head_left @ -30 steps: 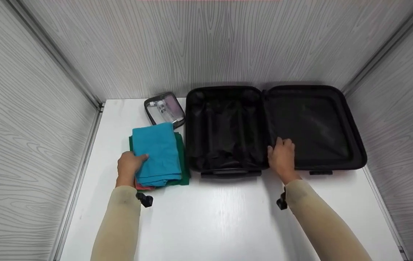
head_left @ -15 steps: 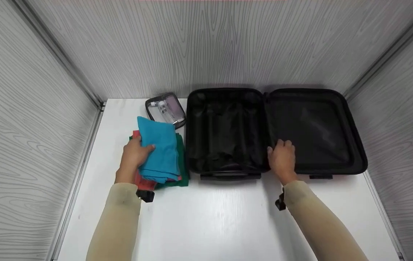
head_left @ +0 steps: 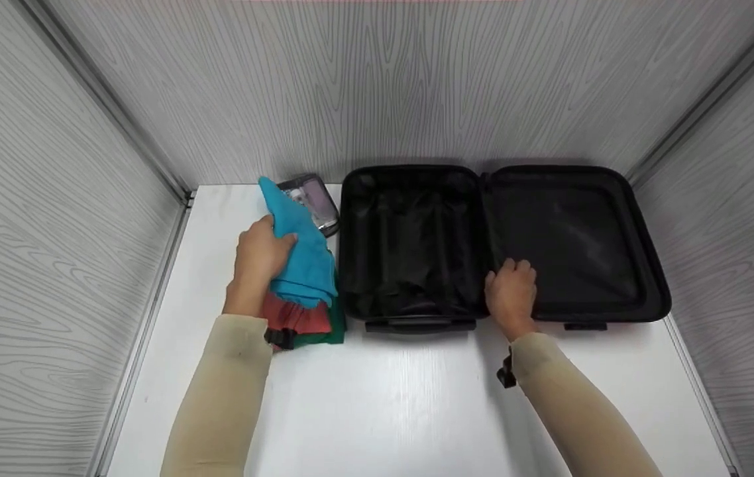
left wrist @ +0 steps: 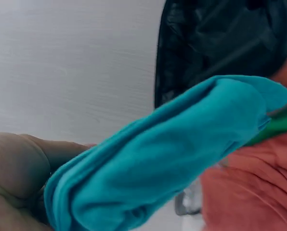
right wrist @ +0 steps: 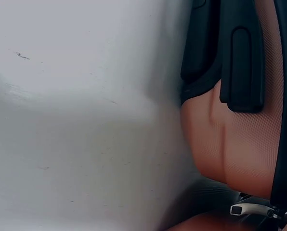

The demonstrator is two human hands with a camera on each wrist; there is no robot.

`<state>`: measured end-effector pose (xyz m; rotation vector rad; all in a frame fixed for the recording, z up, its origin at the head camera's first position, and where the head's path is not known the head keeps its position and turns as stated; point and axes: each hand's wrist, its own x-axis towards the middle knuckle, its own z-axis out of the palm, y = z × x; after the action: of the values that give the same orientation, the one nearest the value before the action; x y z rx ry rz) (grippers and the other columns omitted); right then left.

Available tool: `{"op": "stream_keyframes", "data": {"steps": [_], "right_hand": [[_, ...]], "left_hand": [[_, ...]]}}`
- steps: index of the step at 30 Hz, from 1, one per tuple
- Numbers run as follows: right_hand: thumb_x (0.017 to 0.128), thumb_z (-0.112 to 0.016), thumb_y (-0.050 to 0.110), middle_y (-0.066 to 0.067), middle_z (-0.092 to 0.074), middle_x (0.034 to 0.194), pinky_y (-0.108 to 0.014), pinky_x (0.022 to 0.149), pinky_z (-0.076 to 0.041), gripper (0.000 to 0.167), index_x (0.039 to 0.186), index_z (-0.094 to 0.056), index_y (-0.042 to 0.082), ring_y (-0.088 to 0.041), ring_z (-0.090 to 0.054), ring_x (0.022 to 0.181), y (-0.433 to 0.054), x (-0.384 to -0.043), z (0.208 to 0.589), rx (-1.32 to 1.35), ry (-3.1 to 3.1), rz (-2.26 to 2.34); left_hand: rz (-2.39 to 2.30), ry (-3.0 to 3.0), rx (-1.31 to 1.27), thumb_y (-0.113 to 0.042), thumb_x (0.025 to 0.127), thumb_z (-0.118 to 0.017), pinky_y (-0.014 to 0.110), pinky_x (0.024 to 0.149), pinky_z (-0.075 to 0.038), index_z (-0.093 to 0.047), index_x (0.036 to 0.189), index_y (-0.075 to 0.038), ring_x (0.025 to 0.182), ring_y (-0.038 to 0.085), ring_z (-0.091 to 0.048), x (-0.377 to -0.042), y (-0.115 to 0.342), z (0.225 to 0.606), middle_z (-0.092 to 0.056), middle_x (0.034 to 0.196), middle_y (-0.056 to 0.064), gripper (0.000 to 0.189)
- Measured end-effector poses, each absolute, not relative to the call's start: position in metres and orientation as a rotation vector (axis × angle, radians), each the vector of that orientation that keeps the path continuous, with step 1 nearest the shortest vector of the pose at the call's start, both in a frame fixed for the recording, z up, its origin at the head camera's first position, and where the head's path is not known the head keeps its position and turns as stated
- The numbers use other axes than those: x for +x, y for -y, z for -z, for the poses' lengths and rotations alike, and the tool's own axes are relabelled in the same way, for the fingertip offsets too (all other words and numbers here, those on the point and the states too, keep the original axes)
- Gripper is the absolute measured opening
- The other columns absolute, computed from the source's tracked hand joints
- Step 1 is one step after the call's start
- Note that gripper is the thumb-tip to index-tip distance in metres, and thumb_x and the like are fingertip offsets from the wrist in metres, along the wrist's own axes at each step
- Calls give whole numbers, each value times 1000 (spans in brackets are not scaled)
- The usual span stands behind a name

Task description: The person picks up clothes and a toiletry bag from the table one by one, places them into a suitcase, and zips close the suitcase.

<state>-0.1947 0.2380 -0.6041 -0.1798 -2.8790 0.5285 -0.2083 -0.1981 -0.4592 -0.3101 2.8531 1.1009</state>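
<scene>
My left hand [head_left: 261, 255] grips a folded blue cloth garment [head_left: 304, 258] at its left side, thumb on top, with the far end raised and tilted. In the left wrist view the fold is seen edge-on, above a red garment [left wrist: 254, 187]. Under it in the head view lie that red piece and a green garment [head_left: 327, 338]. An open black-lined suitcase [head_left: 410, 245] lies to the right. At its front, where the two halves meet, my right hand [head_left: 511, 295] holds the rim with curled fingers. The right wrist view shows the suitcase's orange outer shell [right wrist: 235, 144].
A clear zipped pouch [head_left: 321, 202] with small bottles lies behind the garments, partly covered by the blue cloth. The suitcase's black handle [head_left: 420, 326] faces the front of the white table [head_left: 383, 404]. Grey wood-grain walls [head_left: 403, 86] enclose the back and sides.
My left hand has lifted the blue garment off the pile and moved it away from me and slightly right, uncovering more red cloth. My right hand stays on the suitcase rim.
</scene>
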Motion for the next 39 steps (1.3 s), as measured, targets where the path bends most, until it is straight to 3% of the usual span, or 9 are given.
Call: {"op": "stream_keyframes", "data": {"steps": [7, 16, 23, 31, 39], "right_hand": [[105, -62, 18, -34, -55, 107, -60, 78, -54, 37, 115, -60, -17, -49, -56, 98, -240, -195, 605, -126, 2874, -523], [105, -62, 18, -34, -55, 108, -61, 80, -53, 36, 114, -59, -17, -50, -55, 99, -238, -196, 605, -139, 2879, -555], [103, -65, 16, -33, -56, 106, -60, 79, -52, 33, 111, -60, -16, -50, -56, 96, -235, -194, 607, -134, 2861, -520], [104, -63, 18, -34, -55, 107, -60, 79, -54, 36, 114, -59, -16, -51, -57, 97, -236, -192, 605, -121, 2860, -496], [105, -63, 17, -33, -55, 108, -58, 78, -54, 35, 116, -59, -16, -49, -56, 97, -236, -188, 605, -115, 2869, -505]], "left_hand": [[-1178, -2904, -207, -29, 113, -47, 64, 117, -39, -31, 162, 5, 145, 49, -47, -226, 171, 442, -43, 161, 30, 62], [-1314, -2829, -89, -27, 113, -47, 51, 126, -31, -31, 164, 2, 153, 41, -39, -252, 136, 449, -39, 165, 25, 61], [-1335, -2718, -70, -30, 113, -50, 51, 126, -31, -28, 167, -7, 155, 37, -37, -261, 110, 469, -38, 168, 19, 62], [-1357, -2615, -34, -21, 110, -55, 49, 127, -29, -22, 170, -18, 157, 37, -33, -270, 86, 495, -33, 171, 15, 69], [-1617, -2425, -73, -20, 110, -56, 47, 131, -20, -18, 171, -22, 162, 33, -20, -270, 74, 528, -23, 176, 11, 72]]}}
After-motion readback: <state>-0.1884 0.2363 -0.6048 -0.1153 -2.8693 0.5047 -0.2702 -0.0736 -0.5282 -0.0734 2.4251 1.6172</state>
